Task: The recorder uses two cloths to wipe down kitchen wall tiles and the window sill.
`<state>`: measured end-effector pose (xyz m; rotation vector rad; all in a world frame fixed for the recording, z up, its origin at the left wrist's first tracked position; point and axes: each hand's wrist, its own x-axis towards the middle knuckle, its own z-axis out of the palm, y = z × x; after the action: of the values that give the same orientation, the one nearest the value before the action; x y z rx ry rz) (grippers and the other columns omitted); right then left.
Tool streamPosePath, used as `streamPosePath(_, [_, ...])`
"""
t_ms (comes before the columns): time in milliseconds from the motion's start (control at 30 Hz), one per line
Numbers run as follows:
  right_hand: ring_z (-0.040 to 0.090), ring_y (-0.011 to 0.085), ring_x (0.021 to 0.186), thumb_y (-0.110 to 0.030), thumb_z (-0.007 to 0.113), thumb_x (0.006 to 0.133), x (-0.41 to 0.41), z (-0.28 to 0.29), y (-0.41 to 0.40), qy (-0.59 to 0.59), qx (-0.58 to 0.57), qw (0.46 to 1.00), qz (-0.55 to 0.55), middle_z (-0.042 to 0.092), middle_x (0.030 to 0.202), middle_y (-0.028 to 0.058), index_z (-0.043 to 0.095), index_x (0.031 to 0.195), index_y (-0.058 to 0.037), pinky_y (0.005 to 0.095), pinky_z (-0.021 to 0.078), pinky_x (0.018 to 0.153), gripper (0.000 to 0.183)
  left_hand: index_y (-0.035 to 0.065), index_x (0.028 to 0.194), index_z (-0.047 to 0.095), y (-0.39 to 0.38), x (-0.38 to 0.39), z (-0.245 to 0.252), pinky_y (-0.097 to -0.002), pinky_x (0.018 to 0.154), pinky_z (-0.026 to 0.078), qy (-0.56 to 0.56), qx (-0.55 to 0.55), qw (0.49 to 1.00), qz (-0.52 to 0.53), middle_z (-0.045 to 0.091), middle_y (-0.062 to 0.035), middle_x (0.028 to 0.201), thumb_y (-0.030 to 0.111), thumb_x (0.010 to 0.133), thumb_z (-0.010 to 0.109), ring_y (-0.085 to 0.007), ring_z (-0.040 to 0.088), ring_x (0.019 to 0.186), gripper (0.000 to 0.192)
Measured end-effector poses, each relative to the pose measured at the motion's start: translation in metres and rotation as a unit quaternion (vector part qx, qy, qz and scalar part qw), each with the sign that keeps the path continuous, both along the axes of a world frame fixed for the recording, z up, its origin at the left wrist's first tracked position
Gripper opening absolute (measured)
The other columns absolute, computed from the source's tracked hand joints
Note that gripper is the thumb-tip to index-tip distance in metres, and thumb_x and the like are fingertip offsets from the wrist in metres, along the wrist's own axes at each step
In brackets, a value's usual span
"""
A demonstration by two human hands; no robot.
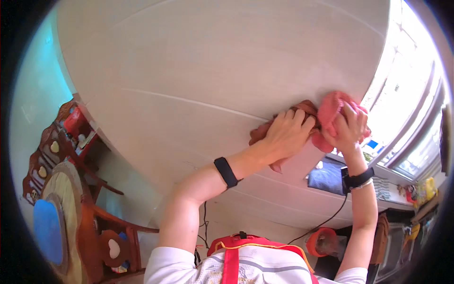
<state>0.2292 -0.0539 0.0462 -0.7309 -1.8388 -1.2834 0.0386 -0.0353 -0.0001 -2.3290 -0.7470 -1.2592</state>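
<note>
My left hand (289, 133) is closed over a bunched brown cloth (260, 133), whose folds stick out around the fingers and below the palm. Close on its right, my right hand (349, 129) grips a crumpled pink cloth (331, 106). Both cloths are in front of a large pale tiled surface (198, 64) with thin joint lines. Whether they press against it, I cannot tell. A black band (226, 172) circles my left forearm, and another dark band (360, 178) sits at my right wrist.
On the left stand carved wooden chairs (113, 245) and a round table (72, 213) with a blue top. A bright window (408, 71) fills the right side. Below it lie a blue cloth (328, 175) and assorted goods. Near my body are an orange container (321, 241) and black cables (205, 223).
</note>
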Motion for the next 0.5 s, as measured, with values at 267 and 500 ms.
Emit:
streamPosePath(267, [0.045,0.0354,0.101,-0.016,0.069,0.061,0.021,-0.009,-0.019,0.209,-0.158,0.960,0.102,0.045,0.114,0.0218,0.057,0.099,-0.0004,0.0442,0.0373,0.089,0.042,0.0044,0.104,0.051,0.040,-0.117,0.087,-0.0408,0.079,0.042,-0.329,0.076,0.926,0.167,0.055,-0.0156,0.102,0.017,0.084,0.051,-0.0338,0.052,0.093,0.024])
streamPosePath(500, [0.040,0.0364,0.108,-0.013,0.067,0.060,0.025,-0.026,0.007,0.294,-0.101,0.938,0.154,0.045,0.113,0.0221,0.053,0.105,0.0014,0.0446,0.0346,0.091,0.049,0.0067,0.095,0.054,0.007,0.008,0.042,-0.0454,0.064,0.041,-0.109,0.023,0.981,0.158,0.050,-0.0157,0.084,0.010,0.077,0.051,-0.0335,0.051,0.074,0.018])
